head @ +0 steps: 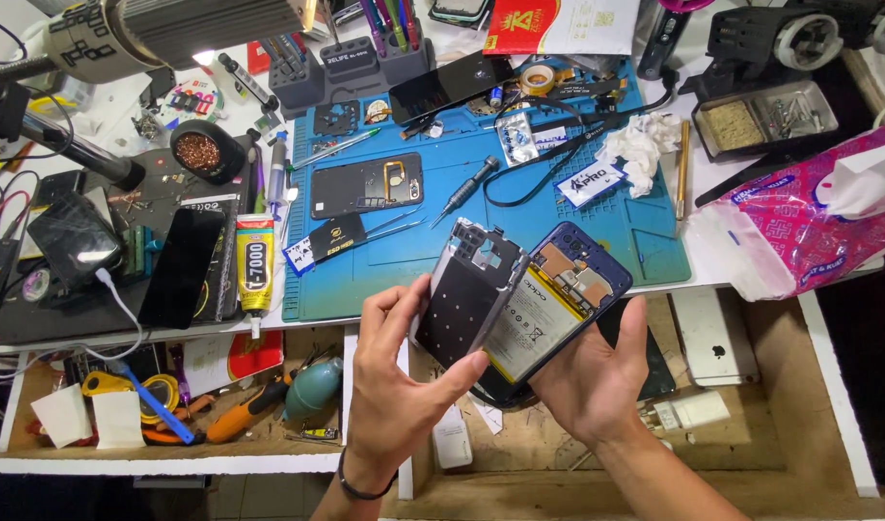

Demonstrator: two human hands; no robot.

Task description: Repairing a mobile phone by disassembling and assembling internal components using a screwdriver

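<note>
Left hand (396, 371): raised over the open drawer at the bench's front edge, black band at the wrist. Its fingers (388, 307) are closed on the dark inner frame panel (469, 289), thumb on the lower edge, the others along the left side. The panel stands tilted, lifted off the phone on its left and overlapping it on the right.

Right hand (597, 381): palm up beneath the opened phone (548, 304), fingers wrapped on its lower right edge, thumb up along the side. The phone has a blue rim; its pale battery and copper-coloured parts near the top are exposed. It is held in the air, just in front of the blue work mat, not resting on anything.

Blue work mat (558, 246): on the bench beyond the hands. On it lie a second opened phone back (367, 183), a screwdriver (466, 191), tweezers, a black cable and a crumpled white tissue (640, 145).

Left of the mat: a yellow-labelled glue tube (254, 259), a dark phone lying face up (180, 265), a round pot of brass wool (203, 151).

Rear of bench: a grey tool holder (351, 63) with pens and drivers, a roll of tape, a metal tray of small parts (765, 121).

Right edge: a pink tissue pack (809, 217), partly over the bench edge.

Drawer, left compartment (37, 449): orange-handled tool, blue-handled tool, teal rubber blower (314, 388). Right compartment: a white phone (712, 338) and a white charger plug (688, 412); the small items under the hands are probably scraps, but the view is too blocked to be sure.
</note>
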